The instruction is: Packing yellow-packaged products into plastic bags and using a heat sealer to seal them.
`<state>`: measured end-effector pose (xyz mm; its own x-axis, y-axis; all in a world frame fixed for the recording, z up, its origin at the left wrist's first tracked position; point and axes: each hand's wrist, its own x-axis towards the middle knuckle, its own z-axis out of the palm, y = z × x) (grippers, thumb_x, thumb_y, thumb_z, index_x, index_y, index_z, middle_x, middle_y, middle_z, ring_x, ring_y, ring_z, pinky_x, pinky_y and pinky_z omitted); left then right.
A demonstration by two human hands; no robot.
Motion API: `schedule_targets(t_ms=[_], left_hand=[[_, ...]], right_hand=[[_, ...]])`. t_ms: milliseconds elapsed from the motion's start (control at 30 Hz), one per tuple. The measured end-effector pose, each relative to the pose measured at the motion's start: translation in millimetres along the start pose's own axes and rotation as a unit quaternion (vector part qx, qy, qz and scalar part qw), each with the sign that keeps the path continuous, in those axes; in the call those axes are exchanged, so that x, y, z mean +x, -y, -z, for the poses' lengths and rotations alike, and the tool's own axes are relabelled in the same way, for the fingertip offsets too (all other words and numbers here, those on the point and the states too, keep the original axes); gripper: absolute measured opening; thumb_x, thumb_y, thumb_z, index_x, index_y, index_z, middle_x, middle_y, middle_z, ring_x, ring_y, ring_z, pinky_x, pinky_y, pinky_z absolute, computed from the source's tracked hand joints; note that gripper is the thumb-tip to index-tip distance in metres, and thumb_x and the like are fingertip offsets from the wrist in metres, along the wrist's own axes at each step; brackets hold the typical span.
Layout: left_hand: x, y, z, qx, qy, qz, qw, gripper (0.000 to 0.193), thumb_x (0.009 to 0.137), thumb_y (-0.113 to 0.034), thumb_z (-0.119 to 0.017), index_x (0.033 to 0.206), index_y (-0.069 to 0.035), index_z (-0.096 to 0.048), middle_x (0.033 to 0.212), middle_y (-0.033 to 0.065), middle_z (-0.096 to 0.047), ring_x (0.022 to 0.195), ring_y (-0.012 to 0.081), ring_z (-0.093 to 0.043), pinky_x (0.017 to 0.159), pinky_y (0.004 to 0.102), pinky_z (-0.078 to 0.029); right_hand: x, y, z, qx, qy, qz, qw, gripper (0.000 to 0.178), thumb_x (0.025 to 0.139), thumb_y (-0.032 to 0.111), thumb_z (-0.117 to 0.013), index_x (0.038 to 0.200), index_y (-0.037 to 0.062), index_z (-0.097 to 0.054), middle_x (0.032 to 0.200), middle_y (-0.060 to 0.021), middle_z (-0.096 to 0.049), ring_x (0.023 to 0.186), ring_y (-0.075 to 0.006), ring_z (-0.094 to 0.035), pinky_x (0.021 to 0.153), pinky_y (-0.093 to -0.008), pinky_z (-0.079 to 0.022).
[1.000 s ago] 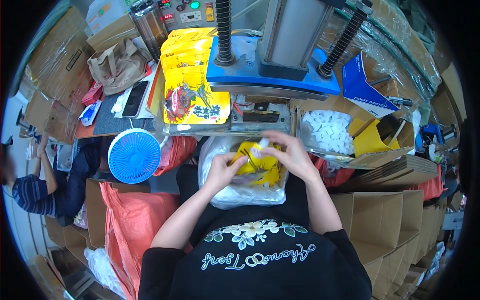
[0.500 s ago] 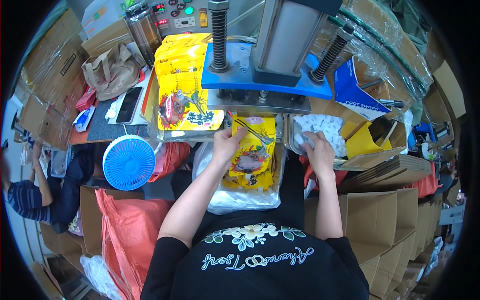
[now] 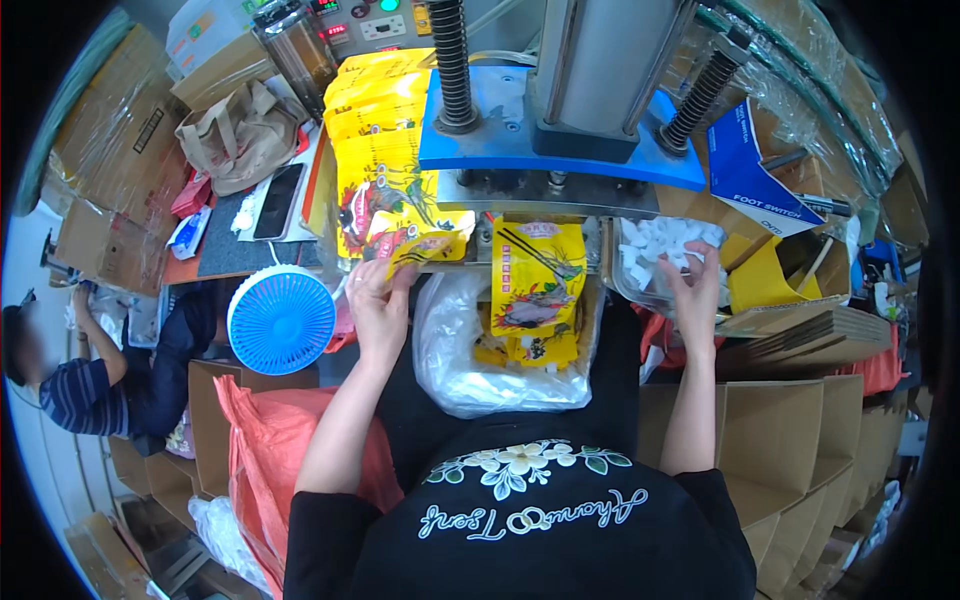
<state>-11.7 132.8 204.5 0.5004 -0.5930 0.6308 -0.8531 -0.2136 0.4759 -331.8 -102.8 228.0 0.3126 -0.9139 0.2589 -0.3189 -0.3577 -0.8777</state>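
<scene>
My left hand [image 3: 378, 315] is closed on a yellow printed pouch [image 3: 418, 252] by its edge, at the near end of a stack of similar yellow pouches [image 3: 385, 120]. Another yellow pouch [image 3: 538, 280] hangs with its top edge at the blue and metal press [image 3: 560, 135]. Below it, a container lined with clear plastic [image 3: 445, 360] has more yellow pouches inside. My right hand [image 3: 693, 300] reaches into a clear tray [image 3: 640, 293] of small white pieces [image 3: 660, 240]. Its thumb and fingers are apart, touching the pieces; whether one is between them is unclear.
A blue fan [image 3: 281, 318] stands left of my left arm. Behind it lie a phone [image 3: 279, 202] and a beige bag [image 3: 240, 135]. Cardboard boxes [image 3: 765, 435] are at the right, a red sack [image 3: 300, 450] at the left. Another person [image 3: 85, 385] sits at far left.
My left hand has left the pouch at the press, moved left to the stack and taken hold of another pouch. My right hand stays at the white pieces, fingers further into the tray.
</scene>
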Motion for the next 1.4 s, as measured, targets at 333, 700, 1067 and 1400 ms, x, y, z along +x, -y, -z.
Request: schedule_targets(t_ms=[333,700,1067,1400], left_hand=[[-39,-60,-19,-0.198,0.264,0.193,0.924,0.018,0.078,-0.003,-0.071,0.095,0.002,-0.070,0.083,0.0097,-0.069,0.075,0.0182,-0.066,0.069,0.0281,-0.049],[-44,-53,-38,-0.380,0.387,0.218,0.811,0.022,0.086,-0.017,-0.070,0.096,0.002,-0.071,0.081,0.0058,-0.070,0.075,0.0073,-0.062,0.067,0.0268,-0.049],[-42,-69,-47,-0.314,0.378,0.158,0.857,0.028,0.088,-0.021,-0.069,0.100,0.004,-0.070,0.083,0.0054,-0.071,0.078,0.0078,-0.064,0.068,0.0264,-0.052],[-41,-62,-54,-0.461,0.371,0.286,0.753,0.026,0.089,-0.022,-0.068,0.099,0.002,-0.071,0.079,0.0055,-0.070,0.071,0.0050,-0.060,0.065,0.0219,-0.049]], right_hand=[[-33,89,-57,-0.197,0.280,0.240,0.908,0.021,0.080,0.014,-0.071,0.096,0.0057,-0.060,0.085,-0.0121,-0.062,0.081,-0.0319,-0.061,0.068,-0.0396,-0.049],[-17,78,-64,-0.004,0.406,0.105,0.908,0.018,0.080,0.013,-0.073,0.092,0.0014,-0.069,0.084,-0.0054,-0.068,0.076,-0.0122,-0.060,0.070,-0.0275,-0.048],[-21,75,-54,-0.099,0.357,0.076,0.926,0.011,0.083,0.010,-0.071,0.088,0.0009,-0.068,0.089,-0.0044,-0.071,0.084,-0.0086,-0.064,0.077,-0.0248,-0.050],[-17,61,-68,0.045,0.341,0.025,0.939,0.031,0.083,0.013,-0.070,0.112,0.0036,-0.064,0.101,-0.0067,-0.070,0.093,-0.0120,-0.063,0.082,-0.0279,-0.050]])
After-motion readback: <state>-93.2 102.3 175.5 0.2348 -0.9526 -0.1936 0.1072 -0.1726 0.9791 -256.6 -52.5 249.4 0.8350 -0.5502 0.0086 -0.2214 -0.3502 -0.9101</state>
